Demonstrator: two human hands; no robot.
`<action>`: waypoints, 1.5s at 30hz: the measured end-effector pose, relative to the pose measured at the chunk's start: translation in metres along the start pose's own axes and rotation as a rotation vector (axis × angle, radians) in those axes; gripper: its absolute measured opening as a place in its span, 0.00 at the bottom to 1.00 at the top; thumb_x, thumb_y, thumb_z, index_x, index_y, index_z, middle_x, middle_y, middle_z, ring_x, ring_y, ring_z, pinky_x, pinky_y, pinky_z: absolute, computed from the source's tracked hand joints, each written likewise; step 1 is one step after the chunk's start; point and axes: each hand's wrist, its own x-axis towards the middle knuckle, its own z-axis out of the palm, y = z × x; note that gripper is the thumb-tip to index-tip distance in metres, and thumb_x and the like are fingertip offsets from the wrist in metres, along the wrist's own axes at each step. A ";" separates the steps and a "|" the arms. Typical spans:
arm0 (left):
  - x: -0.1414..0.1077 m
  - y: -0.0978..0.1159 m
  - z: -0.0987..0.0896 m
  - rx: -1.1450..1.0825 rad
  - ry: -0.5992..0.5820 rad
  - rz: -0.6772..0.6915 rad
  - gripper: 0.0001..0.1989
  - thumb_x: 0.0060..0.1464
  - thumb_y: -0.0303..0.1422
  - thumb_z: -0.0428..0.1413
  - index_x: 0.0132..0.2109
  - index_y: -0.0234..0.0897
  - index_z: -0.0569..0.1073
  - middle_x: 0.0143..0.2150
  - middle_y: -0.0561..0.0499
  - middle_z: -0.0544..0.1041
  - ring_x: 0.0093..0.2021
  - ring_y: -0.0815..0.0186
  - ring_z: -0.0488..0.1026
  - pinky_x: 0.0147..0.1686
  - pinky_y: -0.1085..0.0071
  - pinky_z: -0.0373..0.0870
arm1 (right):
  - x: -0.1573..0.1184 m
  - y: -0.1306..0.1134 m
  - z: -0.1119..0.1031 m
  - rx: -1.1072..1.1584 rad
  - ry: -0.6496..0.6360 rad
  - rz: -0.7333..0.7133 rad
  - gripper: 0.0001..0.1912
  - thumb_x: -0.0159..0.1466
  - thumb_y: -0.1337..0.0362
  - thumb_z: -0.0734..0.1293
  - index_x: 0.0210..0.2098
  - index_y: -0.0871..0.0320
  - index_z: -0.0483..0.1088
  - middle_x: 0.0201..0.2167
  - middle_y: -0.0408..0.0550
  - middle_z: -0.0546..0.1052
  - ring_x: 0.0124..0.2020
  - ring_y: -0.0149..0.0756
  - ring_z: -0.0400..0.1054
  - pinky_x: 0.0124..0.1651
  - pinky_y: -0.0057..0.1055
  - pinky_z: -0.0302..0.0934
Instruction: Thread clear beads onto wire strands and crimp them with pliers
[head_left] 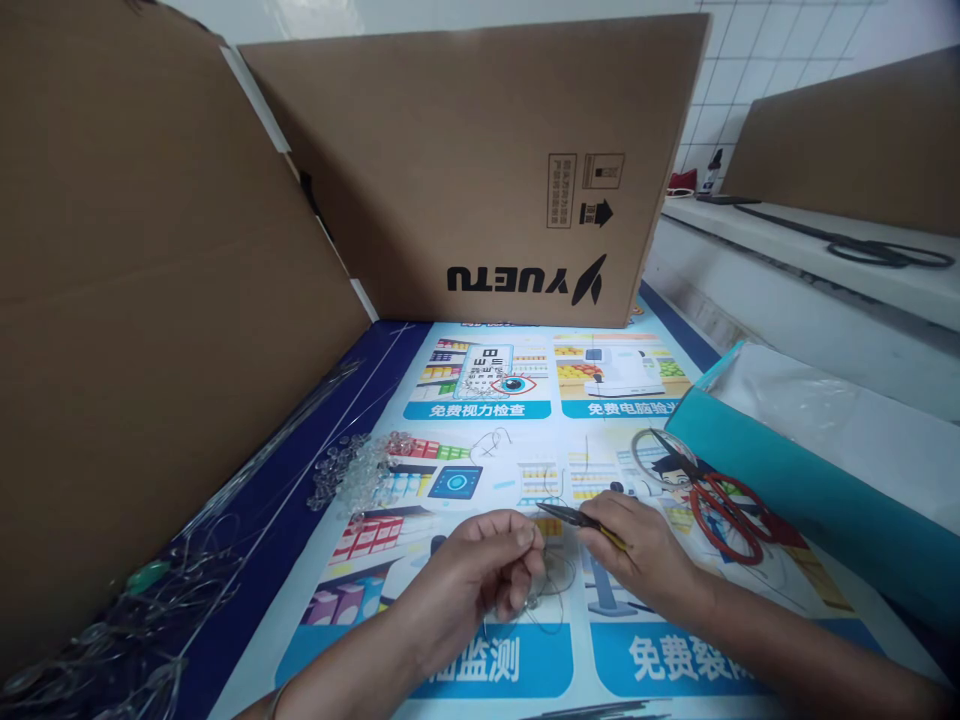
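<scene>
My right hand (626, 535) is wrapped round pliers (574, 514) with dark jaws and yellow handles, the jaws pointing left. Just left of their tip, my left hand (499, 560) is pinched closed; a thin wire or cord (559, 590) loops beneath its fingers, with a small clear bead (533, 602) near them. What lies between the fingertips is too small to make out. Clear beads (360, 475) form a pile on the printed sheet (525, 450) at the left. Red-handled scissors (724, 510) rest right of my right hand, their blades over a ring-shaped coil (645, 450).
Tall cardboard panels (480, 180) stand at the left and back. A teal box (810, 470) with clear plastic inside sits at the right. Tangled clear strands (142, 620) lie at the lower left. Behind the box, a ledge (795, 235) bears a dark long-bladed tool (862, 250).
</scene>
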 end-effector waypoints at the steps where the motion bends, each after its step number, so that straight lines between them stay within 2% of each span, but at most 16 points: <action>1: 0.000 0.000 -0.001 0.013 -0.001 0.000 0.10 0.53 0.36 0.53 0.32 0.32 0.69 0.25 0.51 0.71 0.17 0.76 0.62 0.14 0.80 0.54 | 0.000 0.000 0.000 -0.003 0.002 -0.003 0.10 0.63 0.60 0.59 0.39 0.58 0.67 0.31 0.50 0.72 0.34 0.36 0.65 0.36 0.31 0.60; 7: -0.002 0.004 -0.008 0.171 0.053 0.032 0.13 0.55 0.39 0.51 0.34 0.32 0.70 0.27 0.51 0.72 0.14 0.80 0.59 0.12 0.81 0.44 | -0.001 0.001 0.000 -0.074 0.022 -0.034 0.10 0.63 0.60 0.59 0.39 0.58 0.66 0.33 0.52 0.72 0.35 0.37 0.65 0.37 0.32 0.61; 10: -0.003 0.007 -0.011 0.206 0.062 0.047 0.13 0.55 0.39 0.51 0.34 0.32 0.70 0.27 0.52 0.72 0.15 0.80 0.57 0.12 0.81 0.42 | 0.000 0.001 0.000 -0.092 0.010 -0.040 0.10 0.63 0.60 0.59 0.39 0.59 0.66 0.33 0.52 0.72 0.36 0.37 0.65 0.38 0.32 0.61; 18: -0.002 0.011 -0.009 0.280 0.029 0.025 0.13 0.54 0.40 0.52 0.31 0.34 0.67 0.27 0.52 0.72 0.17 0.78 0.59 0.15 0.79 0.48 | -0.002 0.002 0.002 -0.080 0.054 -0.095 0.09 0.63 0.61 0.60 0.39 0.59 0.66 0.33 0.50 0.72 0.35 0.36 0.65 0.36 0.31 0.62; 25: 0.001 0.007 -0.014 0.435 0.082 0.068 0.13 0.54 0.41 0.51 0.31 0.34 0.67 0.18 0.56 0.67 0.16 0.77 0.55 0.17 0.79 0.50 | -0.001 0.001 0.003 -0.075 0.043 -0.103 0.09 0.62 0.61 0.60 0.38 0.59 0.66 0.31 0.50 0.71 0.34 0.36 0.65 0.36 0.31 0.62; 37: 0.004 0.006 -0.016 0.479 0.155 0.128 0.13 0.54 0.41 0.51 0.31 0.35 0.66 0.20 0.55 0.67 0.18 0.75 0.57 0.20 0.78 0.53 | -0.001 0.001 0.003 -0.066 0.027 -0.087 0.09 0.62 0.61 0.60 0.37 0.59 0.67 0.30 0.50 0.71 0.34 0.35 0.65 0.36 0.30 0.62; 45: 0.002 0.007 -0.013 0.468 0.125 0.141 0.13 0.55 0.41 0.49 0.30 0.35 0.64 0.22 0.54 0.68 0.20 0.73 0.60 0.21 0.77 0.56 | -0.002 0.001 0.004 -0.060 0.023 -0.078 0.09 0.62 0.61 0.60 0.38 0.59 0.66 0.31 0.50 0.71 0.34 0.35 0.65 0.36 0.30 0.61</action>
